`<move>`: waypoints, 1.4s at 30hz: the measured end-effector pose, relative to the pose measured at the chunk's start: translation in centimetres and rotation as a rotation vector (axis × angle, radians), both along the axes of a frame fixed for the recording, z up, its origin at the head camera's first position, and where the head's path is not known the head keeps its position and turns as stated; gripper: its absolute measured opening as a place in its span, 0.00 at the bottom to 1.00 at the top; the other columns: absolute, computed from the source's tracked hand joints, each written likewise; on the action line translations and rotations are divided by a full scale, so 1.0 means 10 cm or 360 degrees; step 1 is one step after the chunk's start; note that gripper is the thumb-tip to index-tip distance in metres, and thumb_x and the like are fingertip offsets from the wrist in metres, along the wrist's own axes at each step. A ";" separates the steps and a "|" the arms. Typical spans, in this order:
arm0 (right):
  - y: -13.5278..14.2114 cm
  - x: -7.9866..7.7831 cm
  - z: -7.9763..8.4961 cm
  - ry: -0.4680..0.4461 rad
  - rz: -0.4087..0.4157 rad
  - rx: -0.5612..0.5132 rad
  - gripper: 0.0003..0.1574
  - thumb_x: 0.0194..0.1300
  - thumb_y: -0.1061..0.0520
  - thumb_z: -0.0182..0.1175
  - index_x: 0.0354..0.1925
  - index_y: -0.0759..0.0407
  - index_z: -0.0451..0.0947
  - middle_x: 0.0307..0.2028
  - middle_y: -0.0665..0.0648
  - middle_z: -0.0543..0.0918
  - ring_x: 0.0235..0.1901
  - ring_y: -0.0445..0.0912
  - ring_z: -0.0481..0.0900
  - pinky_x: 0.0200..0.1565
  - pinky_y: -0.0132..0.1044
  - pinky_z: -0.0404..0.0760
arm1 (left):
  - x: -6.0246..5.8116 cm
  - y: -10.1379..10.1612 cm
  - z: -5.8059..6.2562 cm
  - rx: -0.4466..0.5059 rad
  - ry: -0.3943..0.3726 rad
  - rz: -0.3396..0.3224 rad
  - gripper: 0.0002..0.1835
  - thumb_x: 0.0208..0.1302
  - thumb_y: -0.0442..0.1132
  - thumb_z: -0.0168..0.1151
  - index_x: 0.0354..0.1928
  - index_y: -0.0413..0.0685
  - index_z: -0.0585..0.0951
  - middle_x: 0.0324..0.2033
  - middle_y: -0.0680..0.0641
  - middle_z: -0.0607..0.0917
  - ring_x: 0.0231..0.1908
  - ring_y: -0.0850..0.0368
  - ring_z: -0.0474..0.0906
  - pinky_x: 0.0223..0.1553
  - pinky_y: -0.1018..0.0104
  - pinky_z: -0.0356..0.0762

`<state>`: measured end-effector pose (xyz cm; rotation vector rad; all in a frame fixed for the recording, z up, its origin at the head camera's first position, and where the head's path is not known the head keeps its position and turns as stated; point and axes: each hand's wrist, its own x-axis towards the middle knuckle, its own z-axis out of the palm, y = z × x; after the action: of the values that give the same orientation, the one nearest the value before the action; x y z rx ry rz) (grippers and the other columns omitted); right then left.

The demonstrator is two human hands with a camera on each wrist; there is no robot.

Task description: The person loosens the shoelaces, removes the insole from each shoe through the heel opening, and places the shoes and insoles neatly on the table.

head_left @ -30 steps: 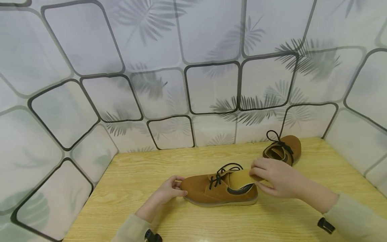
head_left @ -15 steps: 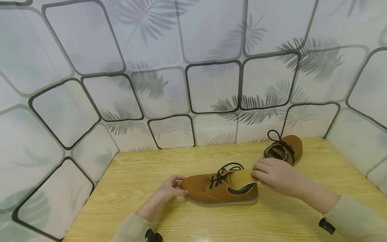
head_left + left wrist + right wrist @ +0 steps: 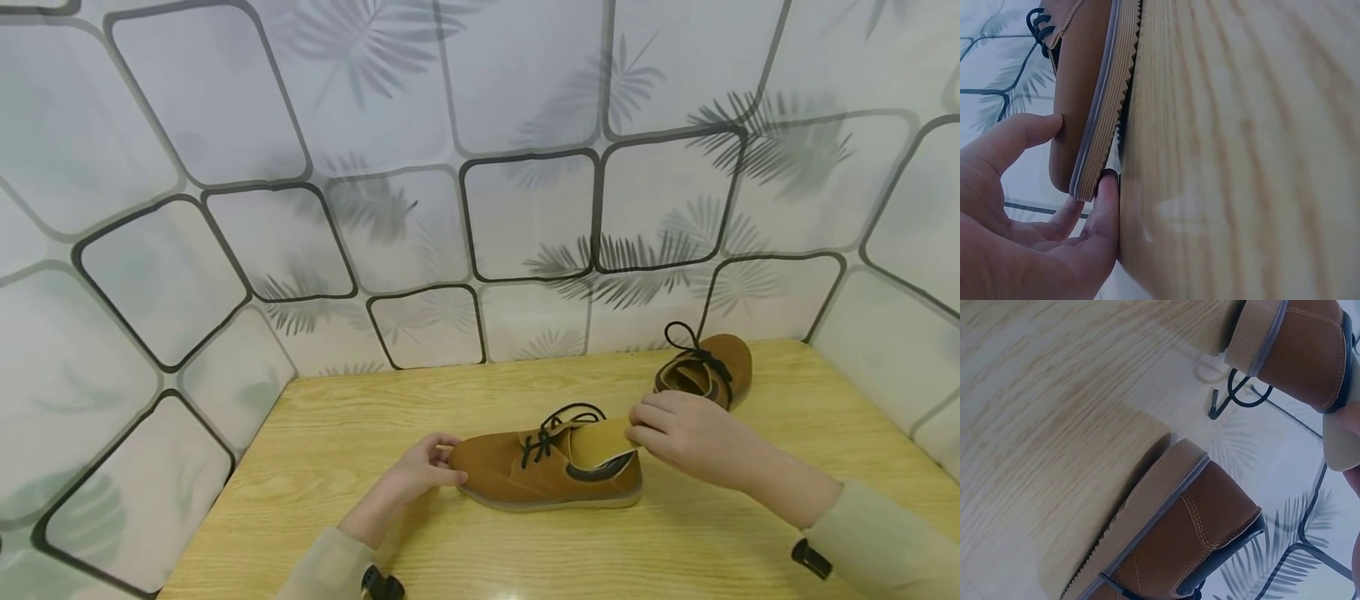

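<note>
A brown lace-up shoe (image 3: 487, 467) lies lengthwise on the table, sole down, toe to the left. My left hand (image 3: 412, 475) holds its toe. In the left wrist view the thumb (image 3: 1041, 130) presses the upper, while a fingertip sits under the toe's ridged sole (image 3: 1102, 125). A yellow-tan insole (image 3: 596, 442) slopes up out of the shoe's opening, its front part hidden inside. At the heel end, my right hand (image 3: 690, 437) pinches the insole's raised end. In the right wrist view, the pale insole tip (image 3: 1341, 444) sticks out past the heel collar.
A second brown shoe (image 3: 735, 362) with black laces stands at the back right, just behind my right hand. A leaf-patterned backdrop (image 3: 525, 217) rises at the table's back and sides. Bare wood (image 3: 360, 408) shows behind my left hand.
My right hand has shifted slightly to the right, and its thumb, visible a second ago, is hidden behind the fingers. The left hand and the shoe have stayed put.
</note>
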<state>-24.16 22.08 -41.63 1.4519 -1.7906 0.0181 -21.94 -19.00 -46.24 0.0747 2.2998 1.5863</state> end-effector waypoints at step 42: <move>0.15 0.02 0.06 0.0055 -0.0018 -0.0003 0.30 0.89 0.58 0.37 0.38 0.54 0.84 0.35 0.49 0.83 0.34 0.43 0.78 0.37 0.37 0.79 | 0.00 0.02 0.01 -0.0042 -0.0006 0.0025 0.32 0.62 0.31 0.73 0.68 0.38 0.73 0.56 0.37 0.82 0.50 0.50 0.80 0.54 0.56 0.76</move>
<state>-23.98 23.56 -40.98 1.4325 -1.7704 -0.0113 -21.99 -18.82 -46.15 0.0471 2.3233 1.5620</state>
